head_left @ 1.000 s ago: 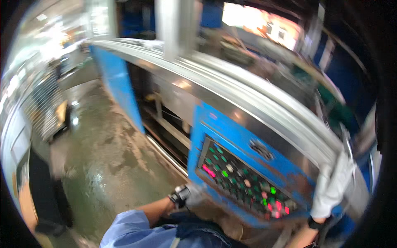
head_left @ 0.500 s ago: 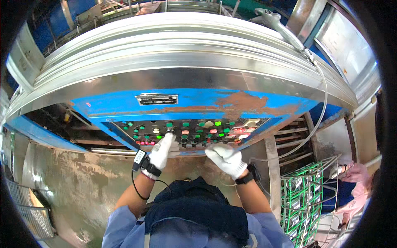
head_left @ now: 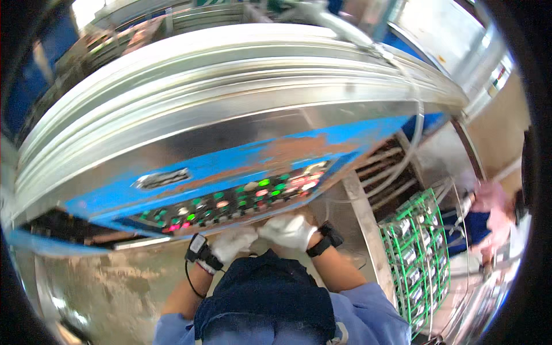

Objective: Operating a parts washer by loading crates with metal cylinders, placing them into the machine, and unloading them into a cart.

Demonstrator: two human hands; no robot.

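Note:
Both hands wear white knit gloves and hang close together, just below a control panel (head_left: 227, 211) full of coloured buttons and small lights. My left hand (head_left: 234, 244) reaches inward, its fingers smeared by motion, and no longer touches the panel. Beside it my right hand (head_left: 287, 232) looks rounded, its fingertips nearly meeting the left glove; whether it holds anything is hidden. Each wrist carries a black strap, the left one with a small box (head_left: 197, 246) and a cable. The panel sits in a blue machine front (head_left: 230, 164) with worn, rusty paint.
A broad silvery metal rim (head_left: 241, 75) curves above the panel. A grey spray-gun-like tool (head_left: 345, 27) lies on it, its pale hose (head_left: 418, 115) looping down rightward. At right stands a green wire rack (head_left: 415, 267) holding metal parts, with a person in pink (head_left: 491, 215) beyond.
My left hand has drawn back from the panel's buttons toward my body and my right hand. My view has swung right, so the machine appears tilted and shifted left.

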